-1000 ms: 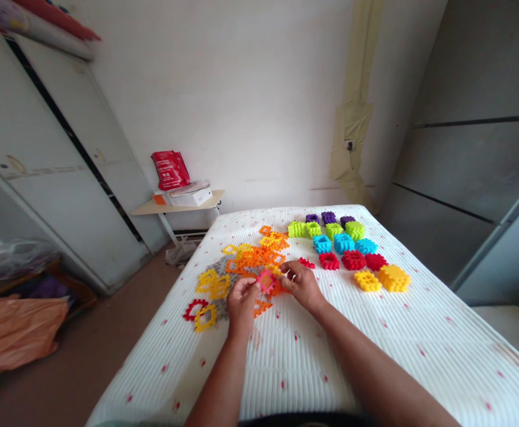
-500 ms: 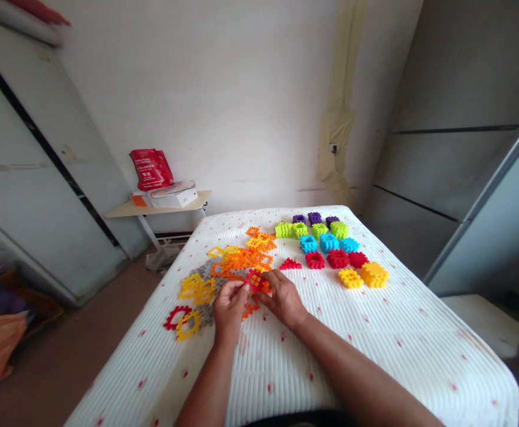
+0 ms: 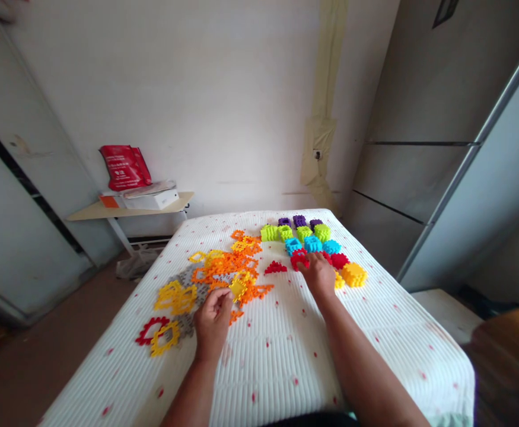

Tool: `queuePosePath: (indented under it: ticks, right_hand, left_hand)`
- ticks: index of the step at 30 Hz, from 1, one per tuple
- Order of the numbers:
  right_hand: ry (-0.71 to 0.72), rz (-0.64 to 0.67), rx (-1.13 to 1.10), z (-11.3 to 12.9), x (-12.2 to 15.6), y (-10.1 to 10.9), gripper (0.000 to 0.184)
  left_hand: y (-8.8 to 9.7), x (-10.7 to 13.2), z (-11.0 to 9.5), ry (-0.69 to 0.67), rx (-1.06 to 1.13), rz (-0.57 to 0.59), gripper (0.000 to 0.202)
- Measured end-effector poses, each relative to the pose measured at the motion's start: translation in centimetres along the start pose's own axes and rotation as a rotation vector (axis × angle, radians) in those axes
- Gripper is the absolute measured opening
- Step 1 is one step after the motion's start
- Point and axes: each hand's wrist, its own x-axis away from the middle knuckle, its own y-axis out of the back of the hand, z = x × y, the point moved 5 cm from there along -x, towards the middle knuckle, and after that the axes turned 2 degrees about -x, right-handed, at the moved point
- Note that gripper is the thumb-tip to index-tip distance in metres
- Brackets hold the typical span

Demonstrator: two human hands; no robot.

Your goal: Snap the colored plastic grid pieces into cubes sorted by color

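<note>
My right hand [image 3: 317,274] reaches over the rows of stacked waffle blocks, its fingers pressing on a red stack [image 3: 299,259] beside the blue stacks [image 3: 311,244]. My left hand [image 3: 212,325] pinches a tilted yellow waffle piece [image 3: 238,289] at the edge of a flat spread of orange pieces [image 3: 230,265]. Grey [image 3: 188,276] and yellow pieces [image 3: 172,298] lie left of that hand, with a red ring piece [image 3: 151,329]. A small red piece [image 3: 276,268] sits alone between the spread and the rows. Green [image 3: 268,233], purple [image 3: 299,220] and yellow-orange stacks [image 3: 354,274] complete the rows.
Everything lies on a white ribbed mattress cover [image 3: 277,367] with red flecks. Behind it stands a small shelf [image 3: 130,207] holding a red bag and white box. Grey cabinet doors [image 3: 437,178] stand to the right, and a brown object [image 3: 508,356] sits at the lower right.
My hands have parted. The right hand left the spread and moved right and forward onto the red stacks, and the red piece once between both hands no longer shows there. The view swung left.
</note>
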Motion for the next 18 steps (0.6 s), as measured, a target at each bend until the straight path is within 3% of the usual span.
queuePosePath:
  ticks: [7,18]
  right_hand:
    - [-0.037,0.077,0.104,0.2,0.1,-0.8,0.022]
    - [-0.007,0.065,0.134,0.5,-0.2,-1.2,0.024]
  left_hand:
    - [-0.1,0.1,0.5,0.01,-0.01,0.027,0.025]
    - [-0.2,0.0,0.7,0.023,-0.025,0.039,0.027]
